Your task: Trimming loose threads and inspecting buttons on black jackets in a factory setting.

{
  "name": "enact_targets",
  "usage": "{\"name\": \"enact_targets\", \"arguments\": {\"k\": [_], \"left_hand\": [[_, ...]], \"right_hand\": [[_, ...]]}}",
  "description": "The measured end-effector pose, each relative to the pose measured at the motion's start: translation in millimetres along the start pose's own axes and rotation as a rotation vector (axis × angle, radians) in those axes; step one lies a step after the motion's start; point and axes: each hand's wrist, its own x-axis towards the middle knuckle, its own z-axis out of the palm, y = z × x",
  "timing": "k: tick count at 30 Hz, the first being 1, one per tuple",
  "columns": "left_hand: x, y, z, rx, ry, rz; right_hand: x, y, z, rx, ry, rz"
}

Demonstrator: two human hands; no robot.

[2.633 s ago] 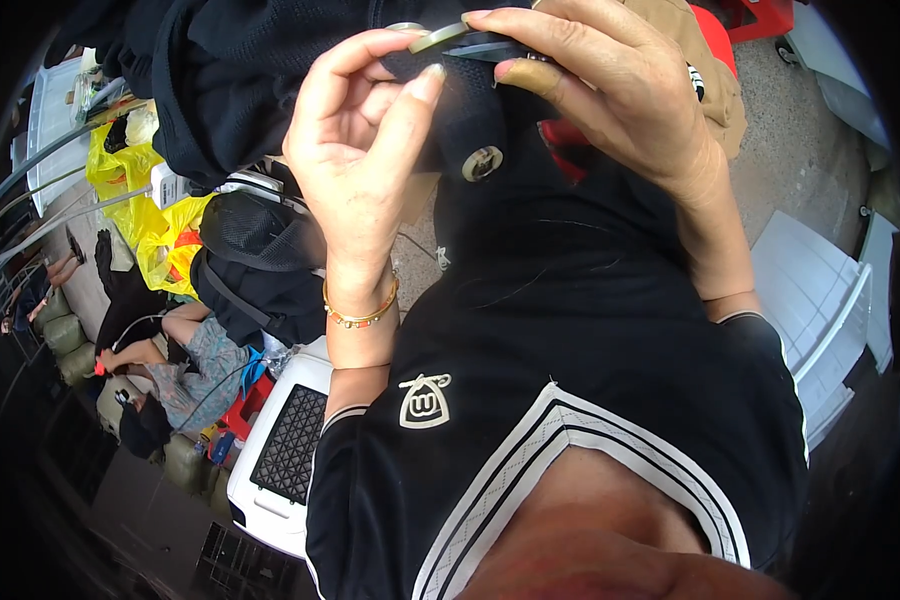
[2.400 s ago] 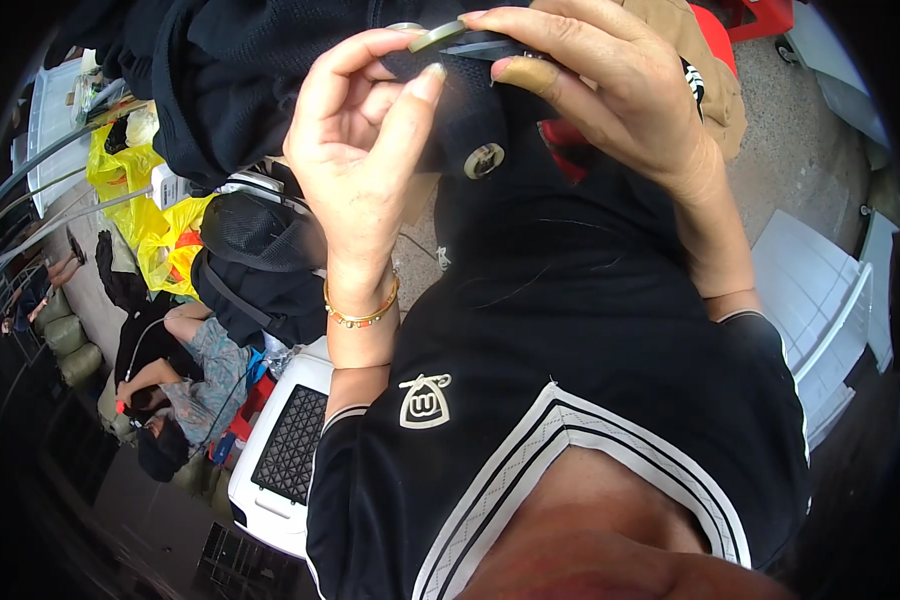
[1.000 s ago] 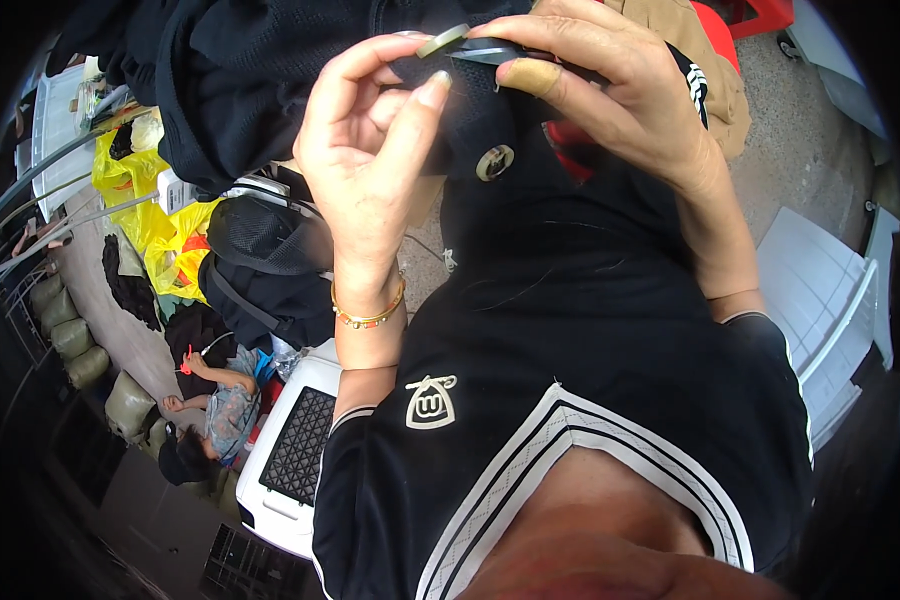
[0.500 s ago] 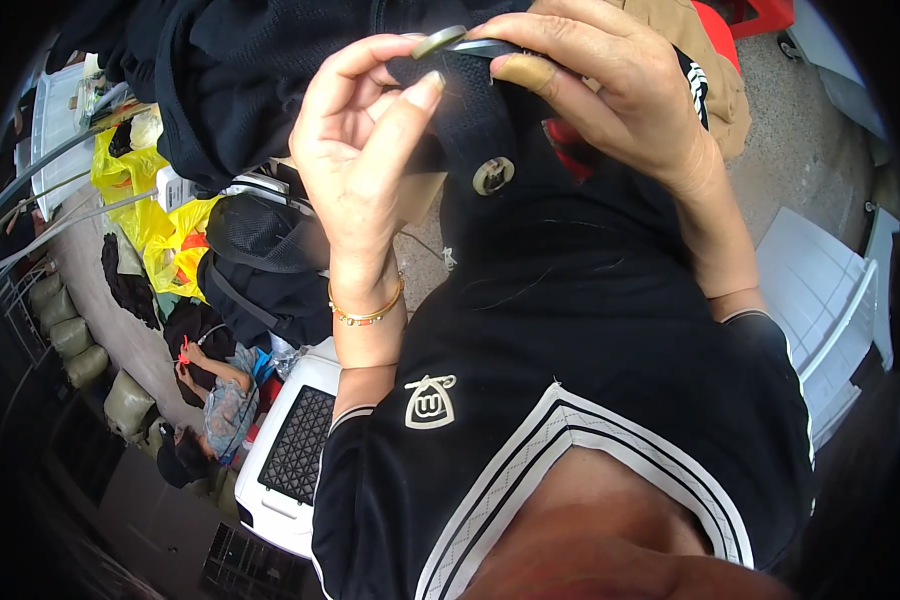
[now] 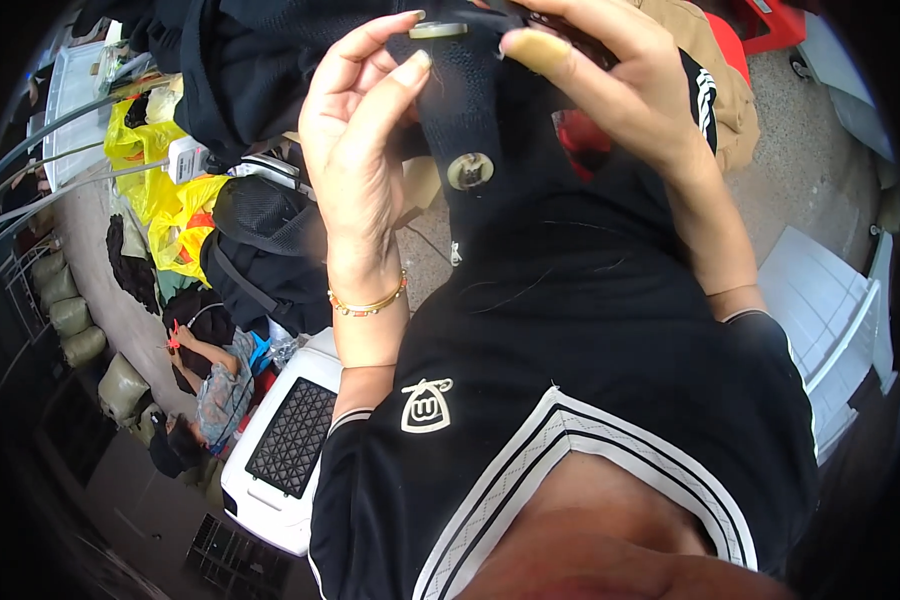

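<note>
Your left hand [image 5: 355, 160] is up at twelve o'clock, fingers half curled, fingertips pressed against the edge of the black garment [image 5: 470, 110]. Your right hand [image 5: 610, 90] clamps the same cloth from one o'clock, thumb flat on the fabric just beside the top button [image 5: 438, 30]. Both hands are together on the garment, pinching it between them.

Since a couple of seconds ago the cloth has slid down a touch: the second button [image 5: 470, 170] now hangs lower and faces you square on, where before it sat tucked close under your right hand. Your grip has barely shifted. I'd judge you're working the top button while the placket below hangs free.

The garment drapes from your hands down over your chest. At nine o'clock sit a yellow bag [image 5: 175, 215] and a black backpack [image 5: 270, 250]. At seven o'clock a white crate [image 5: 280, 460] stands on the floor, and beside it another person [image 5: 215, 385] crouches, who was further up the edge earlier. White panels [image 5: 820, 310] lie at three o'clock.
</note>
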Motion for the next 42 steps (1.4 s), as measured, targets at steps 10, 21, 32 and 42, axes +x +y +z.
{"name": "enact_targets", "arguments": {"k": [10, 21, 32, 42], "left_hand": [[-0.1, 5.1, 7.4, 0.072, 0.073, 0.04], [14.7, 15.5, 0.7, -0.233, 0.008, -0.001], [-25.3, 2.7, -49.0, 0.025, 0.001, -0.012], [-25.7, 15.5, -46.5, -0.097, -0.095, -0.08]], "right_hand": [[6.7, 27.1, 44.1, 0.994, -0.015, 0.35], [33.0, 28.9, 41.8, 0.553, -0.083, 0.306], [49.5, 24.4, 50.3, -0.057, 0.099, 0.116], [38.6, 16.9, 54.1, 0.046, 0.161, 0.099]]}}
